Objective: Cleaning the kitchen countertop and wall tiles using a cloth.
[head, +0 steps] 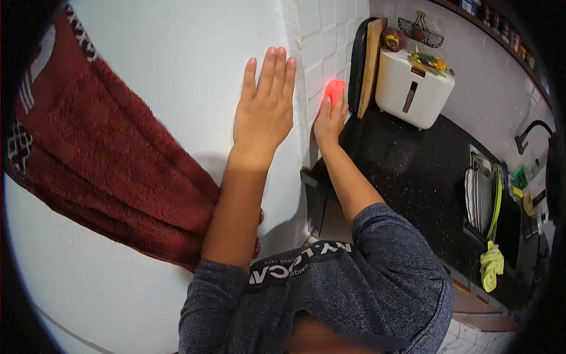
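My left hand (264, 99) lies flat, palm down, against the white painted wall (185, 57), close to its corner edge; it holds nothing. In my right hand (329, 120) is a bunched bright pink-red cloth (335, 90), pressed to the white wall tiles (325, 53) just around the corner. Most of that cloth is hidden by my fingers. A dark red towel (128, 159) with a patterned border hangs on the wall left of my left forearm.
A black granite counter (398, 163) carries a wooden board (371, 66), a white lidded container (413, 90) and a rack of plates (477, 199). A yellow-green cloth (491, 267) hangs by the sink. Further right is a black tap (528, 132). A shelf (491, 31) runs above.
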Demonstrator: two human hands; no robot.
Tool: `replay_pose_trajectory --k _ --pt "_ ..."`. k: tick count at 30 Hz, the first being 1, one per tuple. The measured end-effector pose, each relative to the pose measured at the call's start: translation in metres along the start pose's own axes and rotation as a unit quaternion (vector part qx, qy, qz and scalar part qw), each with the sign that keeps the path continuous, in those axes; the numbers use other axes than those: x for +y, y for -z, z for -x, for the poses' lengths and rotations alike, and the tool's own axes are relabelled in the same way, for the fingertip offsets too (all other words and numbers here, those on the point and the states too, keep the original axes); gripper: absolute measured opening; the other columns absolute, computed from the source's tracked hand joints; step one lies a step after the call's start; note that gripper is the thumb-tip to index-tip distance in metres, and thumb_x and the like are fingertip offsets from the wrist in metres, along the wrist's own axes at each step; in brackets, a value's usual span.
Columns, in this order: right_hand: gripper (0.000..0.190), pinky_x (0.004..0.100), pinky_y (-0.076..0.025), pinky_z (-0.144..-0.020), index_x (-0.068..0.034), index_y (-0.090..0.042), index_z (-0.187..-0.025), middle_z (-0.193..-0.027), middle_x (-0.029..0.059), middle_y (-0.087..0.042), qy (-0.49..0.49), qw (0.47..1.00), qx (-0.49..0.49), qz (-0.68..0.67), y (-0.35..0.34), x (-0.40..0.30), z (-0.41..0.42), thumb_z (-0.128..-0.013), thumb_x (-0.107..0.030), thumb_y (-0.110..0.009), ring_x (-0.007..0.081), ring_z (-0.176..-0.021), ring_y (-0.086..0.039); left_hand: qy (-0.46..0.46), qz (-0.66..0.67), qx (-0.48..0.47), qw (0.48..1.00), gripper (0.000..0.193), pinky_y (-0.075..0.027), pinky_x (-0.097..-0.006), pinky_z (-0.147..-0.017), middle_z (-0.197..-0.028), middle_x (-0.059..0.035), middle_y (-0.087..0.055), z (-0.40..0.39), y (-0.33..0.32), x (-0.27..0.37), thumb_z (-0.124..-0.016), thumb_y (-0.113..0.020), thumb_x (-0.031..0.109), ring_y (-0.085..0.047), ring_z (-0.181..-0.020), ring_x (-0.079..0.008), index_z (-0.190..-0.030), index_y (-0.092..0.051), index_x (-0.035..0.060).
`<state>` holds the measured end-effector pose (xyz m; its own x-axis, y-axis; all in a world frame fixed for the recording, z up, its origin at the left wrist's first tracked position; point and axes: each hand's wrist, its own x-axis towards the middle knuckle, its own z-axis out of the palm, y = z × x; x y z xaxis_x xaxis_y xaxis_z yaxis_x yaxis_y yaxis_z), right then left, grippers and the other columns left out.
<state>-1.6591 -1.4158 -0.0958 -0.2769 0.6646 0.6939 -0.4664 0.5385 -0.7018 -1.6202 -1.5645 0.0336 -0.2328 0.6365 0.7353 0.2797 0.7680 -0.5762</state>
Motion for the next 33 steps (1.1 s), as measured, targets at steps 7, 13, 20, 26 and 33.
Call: replay_pose_trajectory --k 7,13,20,26,33 --pt "0.040 0.0422 -0.042 -0.079 -0.007 -0.056 -0.114 -0.100 0.0146 -0.052 0.068 0.964 -0.228 0.122 0.091 -0.014 0.105 -0.076 -0.018 -0.061 0.0328 -0.089 -0.053 0.039 0.146 0.095 0.984 0.048 -0.020 -0.0435 -0.107 -0.133 0.0000 -0.043 0.017 -0.023 0.006 -0.079 -0.054 0.023 -0.037 -0.124 -0.0155 -0.127 -0.047 0.0183" --pt "0.031 0.0465 -0.037 -0.089 -0.015 -0.062 -0.099 -0.105 0.0072 -0.054 0.362 0.790 -0.333 0.366 0.191 -0.010 0.159 -0.069 -0.021 -0.057 0.0233 -0.101 -0.052 0.050 0.228 0.123 0.965 0.048 -0.017 -0.0457 -0.107 -0.132 -0.0006 -0.045 0.010 -0.018 0.017 -0.076 -0.056 0.025 -0.040 -0.122 -0.0167 -0.124 -0.051 0.0180" --pt "0.026 0.0464 -0.031 -0.097 -0.015 -0.059 -0.096 -0.109 0.0018 -0.049 0.406 0.708 -0.402 0.415 0.078 0.040 0.159 -0.073 -0.023 -0.050 0.0210 -0.111 -0.043 0.035 0.362 0.107 0.925 0.051 -0.011 -0.0563 -0.105 -0.133 -0.0101 -0.043 0.017 -0.014 0.030 -0.077 -0.057 0.029 -0.034 -0.127 -0.0279 -0.126 -0.049 0.0159" --pt "0.023 0.0449 -0.033 -0.095 -0.017 -0.060 -0.092 -0.108 0.0009 -0.052 0.414 0.723 -0.351 0.427 0.153 0.030 0.163 -0.071 -0.022 -0.053 0.0189 -0.108 -0.047 0.029 0.443 0.141 0.885 0.050 -0.015 -0.0599 -0.102 -0.130 -0.0091 -0.046 0.018 -0.006 0.035 -0.078 -0.057 0.026 -0.037 -0.125 -0.0291 -0.126 -0.048 0.0143" --pt "0.023 0.0422 -0.033 -0.093 -0.018 -0.058 -0.094 -0.106 0.0009 -0.051 0.379 0.740 -0.344 0.437 0.123 0.029 0.157 -0.073 -0.023 -0.050 0.0184 -0.102 -0.047 0.046 0.575 0.220 0.786 0.044 -0.021 -0.0555 -0.101 -0.116 -0.0073 -0.057 0.007 0.016 0.038 -0.077 -0.059 0.021 -0.046 -0.117 -0.0301 -0.120 -0.051 0.0108"
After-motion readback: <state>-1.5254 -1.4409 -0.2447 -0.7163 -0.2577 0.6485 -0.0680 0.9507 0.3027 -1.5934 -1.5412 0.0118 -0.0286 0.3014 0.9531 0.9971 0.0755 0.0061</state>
